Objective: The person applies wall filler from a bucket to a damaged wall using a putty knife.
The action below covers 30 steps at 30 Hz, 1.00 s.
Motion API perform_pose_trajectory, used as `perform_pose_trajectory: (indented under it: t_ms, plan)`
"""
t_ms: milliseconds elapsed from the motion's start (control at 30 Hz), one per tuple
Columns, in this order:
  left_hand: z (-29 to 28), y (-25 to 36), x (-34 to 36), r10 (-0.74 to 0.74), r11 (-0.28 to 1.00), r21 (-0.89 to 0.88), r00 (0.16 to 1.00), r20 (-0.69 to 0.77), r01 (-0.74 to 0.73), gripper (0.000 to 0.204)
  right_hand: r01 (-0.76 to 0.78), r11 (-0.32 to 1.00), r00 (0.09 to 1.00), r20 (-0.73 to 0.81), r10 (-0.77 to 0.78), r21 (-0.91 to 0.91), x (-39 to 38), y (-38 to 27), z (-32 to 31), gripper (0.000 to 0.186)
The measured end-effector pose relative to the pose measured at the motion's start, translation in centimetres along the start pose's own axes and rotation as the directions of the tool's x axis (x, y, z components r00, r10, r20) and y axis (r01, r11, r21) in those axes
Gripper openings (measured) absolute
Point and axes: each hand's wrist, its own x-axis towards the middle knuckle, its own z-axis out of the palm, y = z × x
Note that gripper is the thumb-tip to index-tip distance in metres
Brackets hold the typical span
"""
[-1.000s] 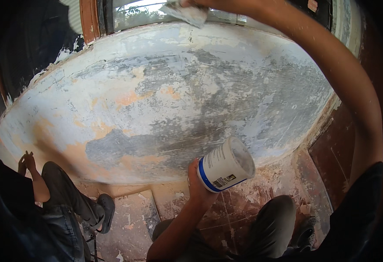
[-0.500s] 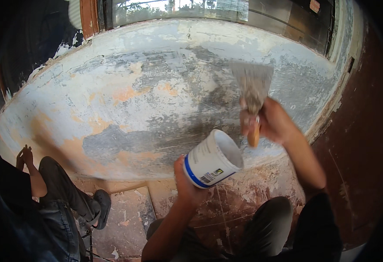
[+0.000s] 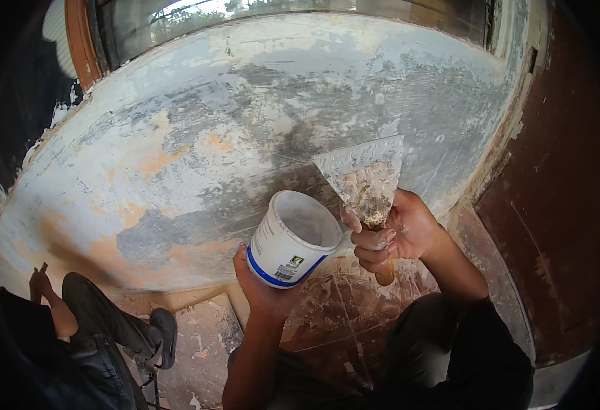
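My left hand point(image 3: 265, 290) grips a white plastic tub point(image 3: 269, 249) with a blue band from below and the side. The tub tilts a little to the right, and pale residue coats its inner wall; its bottom is hidden. Closed round the wooden handle of a wide putty knife point(image 3: 368, 178) is my right hand point(image 3: 402, 236). The blade points up and slightly left, smeared with dried filler and with white paste along its edge. It is held right of the tub's mouth, apart from it. Behind both stands a wall point(image 3: 197, 143) with patchy grey, white and orange plaster.
At the left another person point(image 3: 95, 321) in dark clothes sits close to the wall, a hand point(image 3: 38, 281) raised. A window point(image 3: 197, 20) tops the wall. A dark red panel point(image 3: 553, 205) stands at the right. The floor point(image 3: 204, 342) is stained with flakes.
My right hand has drawn the putty knife down and left, off the upper wall and nearer the tub. The whole view has shifted slightly; the tub now appears a little further left.
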Motion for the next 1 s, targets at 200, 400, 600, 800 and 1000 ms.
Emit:
perform_pose_trajectory:
  t_ms: [200,400,600,800,1000]
  plan:
    - [1.0,0.6,-0.2,-0.156,0.949,-0.283,0.987,-0.042,0.138,0.066,0.002,0.998,0.996,-0.086,-0.008,-0.070,-0.3,0.1,-0.1,0.060]
    - [0.5,0.8,-0.2,-0.164,0.942,-0.307,0.985,-0.058,0.139,0.066,0.004,0.989,0.989,-0.142,-0.025,-0.146,-0.1,0.6,0.1,0.058]
    - [0.6,1.0,-0.2,-0.155,0.947,-0.289,0.988,-0.019,0.143,0.066,-0.006,0.987,0.986,-0.167,-0.020,-0.158,0.2,0.8,0.0,0.057]
    - [0.4,1.1,-0.2,-0.148,0.942,-0.307,0.989,-0.025,0.134,0.066,-0.016,0.988,0.985,-0.172,-0.011,-0.155,0.4,0.9,-0.3,0.057]
    - [0.5,1.1,-0.3,-0.141,0.942,-0.313,0.989,-0.036,0.123,0.064,-0.007,0.986,0.984,-0.178,-0.023,-0.166,0.4,1.1,-0.6,0.053]
